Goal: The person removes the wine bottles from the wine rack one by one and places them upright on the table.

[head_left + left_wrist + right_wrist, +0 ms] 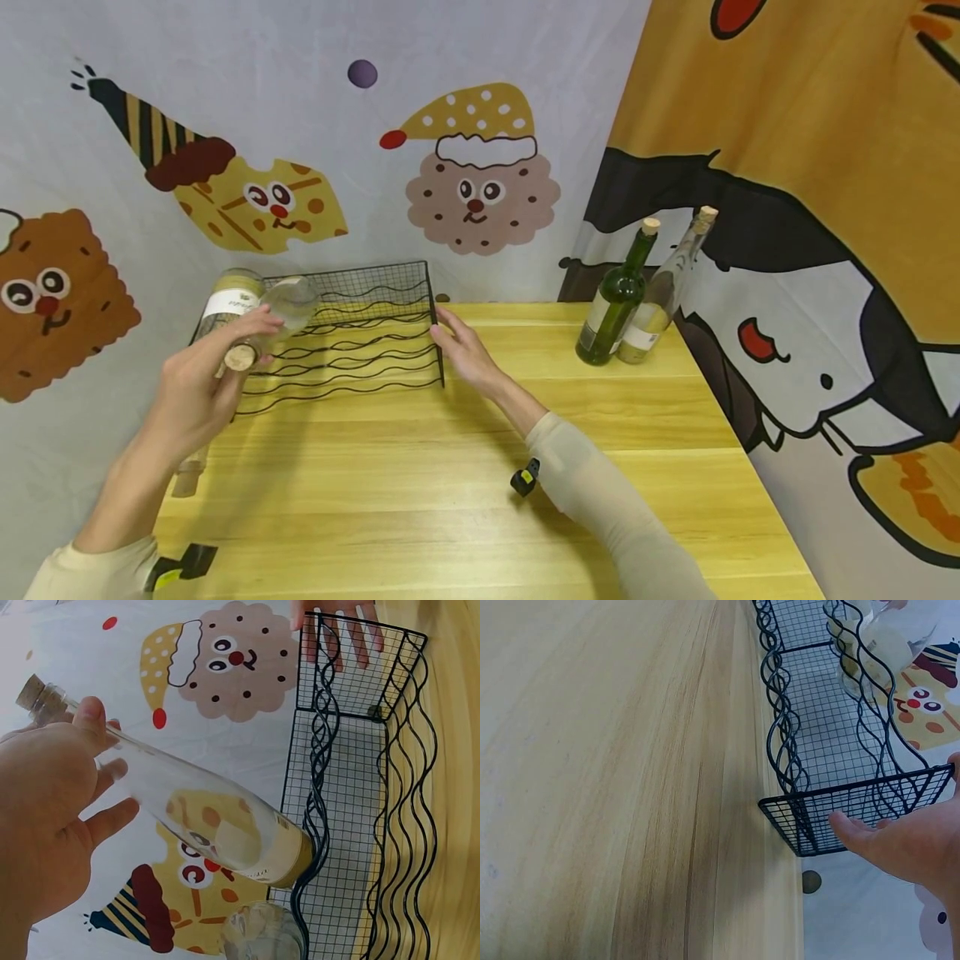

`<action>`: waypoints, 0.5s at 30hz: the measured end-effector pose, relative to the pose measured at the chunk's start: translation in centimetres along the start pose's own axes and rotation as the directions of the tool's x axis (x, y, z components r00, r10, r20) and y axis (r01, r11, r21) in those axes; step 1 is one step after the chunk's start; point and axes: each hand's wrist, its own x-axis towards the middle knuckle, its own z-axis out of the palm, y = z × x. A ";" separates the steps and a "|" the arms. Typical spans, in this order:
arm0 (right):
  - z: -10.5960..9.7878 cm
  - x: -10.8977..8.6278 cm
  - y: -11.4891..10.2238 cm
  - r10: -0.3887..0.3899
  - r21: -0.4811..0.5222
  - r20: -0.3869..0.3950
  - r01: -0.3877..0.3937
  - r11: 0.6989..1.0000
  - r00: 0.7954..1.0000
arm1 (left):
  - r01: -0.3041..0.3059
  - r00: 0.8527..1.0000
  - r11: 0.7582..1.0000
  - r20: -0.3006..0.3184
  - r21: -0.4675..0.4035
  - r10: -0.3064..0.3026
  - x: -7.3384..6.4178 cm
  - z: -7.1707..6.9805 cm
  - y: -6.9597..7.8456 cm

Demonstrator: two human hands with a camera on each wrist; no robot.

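My left hand (198,383) holds a clear glass bottle (225,817) by its corked neck. The bottle is tilted, its labelled base at the upper wavy wires of a black wire wine rack (345,333). Beside it at the rack's left end lies another clear bottle with a white label (234,302); its corked neck (187,479) points toward me, and my left hand hides its middle. My right hand (472,354) touches the mesh end panel (817,817) at the rack's right end, thumb against the mesh and fingers fairly straight, seen through it in the left wrist view.
To the right of the rack, a green corked bottle (618,296) and a clear corked bottle (660,304) stand upright, close together. The wooden table (420,500) meets a cartoon-printed cloth (300,50) at the back. Its right edge slopes toward the front.
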 end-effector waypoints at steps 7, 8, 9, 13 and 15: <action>0.0 0.1 0.0 -0.001 0.009 0.000 0.001 1.000 1.000 | 0.019 1.000 0.999 -0.006 0.032 -0.019 0.6 0.4 0.4; 0.0 0.1 0.0 0.001 0.006 0.000 -0.001 1.000 1.000 | 0.021 1.000 0.999 -0.019 0.032 -0.020 0.7 0.5 0.5; 0.0 0.1 0.0 0.002 0.005 0.001 -0.002 1.000 1.000 | 0.023 0.999 0.999 -0.032 0.027 -0.022 0.8 0.7 0.7; 0.0 0.1 -0.1 0.000 0.003 0.003 0.000 1.000 1.000 | 0.033 0.994 0.999 -0.100 0.007 -0.032 1.5 1.0 1.5; 0.0 0.0 -0.1 0.000 0.008 0.003 0.000 1.000 1.000 | 0.040 0.991 0.999 -0.128 0.002 -0.039 1.8 1.0 2.0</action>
